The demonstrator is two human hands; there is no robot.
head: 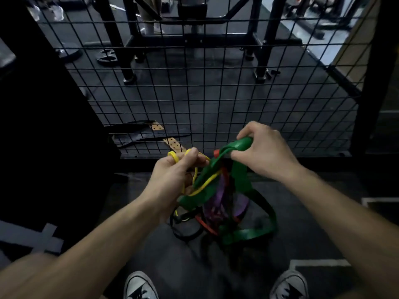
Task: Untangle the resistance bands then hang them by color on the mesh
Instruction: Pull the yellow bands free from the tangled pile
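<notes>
A tangled bunch of resistance bands hangs between my hands, low in front of the black wire mesh (216,87). My right hand (263,152) grips the top fold of the wide green band (241,175). My left hand (172,175) pinches a thin yellow band (206,182), which loops over its fingers and threads through the green one. Purple bands (220,197), a red band (207,226) and a black band (183,231) dangle knotted together below, down to the dark floor.
The mesh panel stands upright straight ahead, with black posts at its left and right. Behind it lie weight plates (106,56), a rack frame (194,39) and a leather belt (149,134). My two sneakers (140,285) are at the bottom edge.
</notes>
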